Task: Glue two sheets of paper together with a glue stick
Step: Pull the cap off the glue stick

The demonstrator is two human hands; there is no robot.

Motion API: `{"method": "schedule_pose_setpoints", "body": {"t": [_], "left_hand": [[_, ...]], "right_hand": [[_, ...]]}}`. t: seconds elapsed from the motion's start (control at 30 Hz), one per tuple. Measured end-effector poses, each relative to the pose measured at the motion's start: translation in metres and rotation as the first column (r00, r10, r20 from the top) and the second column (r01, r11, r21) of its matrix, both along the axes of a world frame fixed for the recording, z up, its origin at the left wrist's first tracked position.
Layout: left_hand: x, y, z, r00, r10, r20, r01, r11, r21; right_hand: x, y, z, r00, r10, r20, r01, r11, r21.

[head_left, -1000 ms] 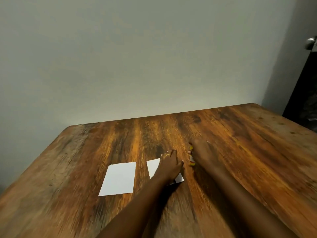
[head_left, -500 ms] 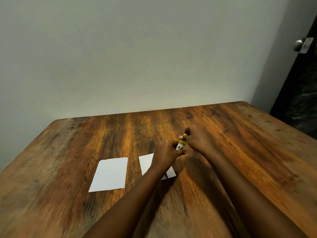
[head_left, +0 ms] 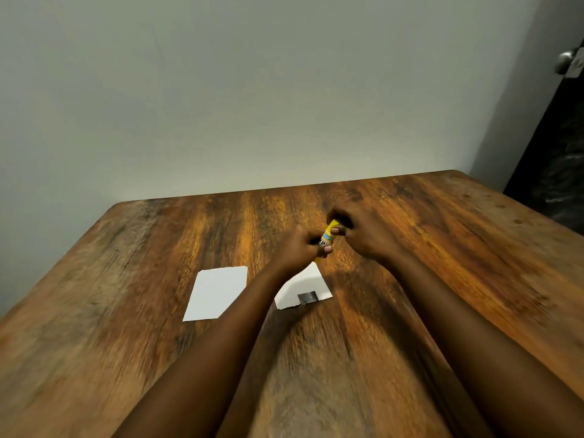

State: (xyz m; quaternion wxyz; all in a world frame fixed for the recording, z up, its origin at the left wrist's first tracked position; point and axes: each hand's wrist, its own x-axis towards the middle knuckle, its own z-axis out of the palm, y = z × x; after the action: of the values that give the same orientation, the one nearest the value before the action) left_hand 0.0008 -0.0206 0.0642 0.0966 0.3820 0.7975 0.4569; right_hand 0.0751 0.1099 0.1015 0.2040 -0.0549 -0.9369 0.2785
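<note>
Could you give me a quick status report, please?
Left hand and right hand both gripping glue stick above table. Two paper sheets flat, apart. Nothing obstructing.

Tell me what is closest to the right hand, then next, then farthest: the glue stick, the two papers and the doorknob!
1. Glue stick: held in the right hand.
2. Right paper: under the wrists.
3. Left paper: farther left.
4. Doorknob: far top right.

Dim, warm light is cast across the wooden table (head_left: 442, 248), soft shadows are thrown beneath both forearms, the near foreground is smeared by motion blur, and edges are bowed by wide-angle distortion.
</note>
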Motion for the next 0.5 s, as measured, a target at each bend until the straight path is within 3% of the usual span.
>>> {"method": "schedule_pose_setpoints", "body": {"t": [0.17, 0.27, 0.33, 0.4, 0.5], "left_hand": [[-0.007, -0.013, 0.011, 0.964, -0.180, 0.196, 0.183, 0.983, 0.003], [-0.010, -0.018, 0.013, 0.954, -0.197, 0.227, 0.206, 0.978, -0.015], [-0.011, -0.021, 0.013, 0.959, -0.180, 0.219, 0.190, 0.982, -0.023], [-0.010, -0.023, 0.014, 0.971, -0.162, 0.177, 0.172, 0.984, -0.048], [-0.010, -0.022, 0.013, 0.987, -0.147, 0.069, 0.154, 0.982, -0.114]], "right_hand": [[0.005, 0.008, 0.017, 0.979, 0.190, 0.074, -0.168, 0.958, -0.233], [0.007, 0.011, 0.024, 0.949, 0.298, 0.104, -0.243, 0.899, -0.364], [0.006, 0.010, 0.026, 0.954, 0.284, 0.097, -0.218, 0.880, -0.422], [0.002, 0.005, 0.026, 0.976, 0.160, 0.147, -0.095, 0.924, -0.369], [-0.003, -0.005, 0.023, 0.969, -0.005, 0.247, 0.025, 0.996, -0.080]]}}
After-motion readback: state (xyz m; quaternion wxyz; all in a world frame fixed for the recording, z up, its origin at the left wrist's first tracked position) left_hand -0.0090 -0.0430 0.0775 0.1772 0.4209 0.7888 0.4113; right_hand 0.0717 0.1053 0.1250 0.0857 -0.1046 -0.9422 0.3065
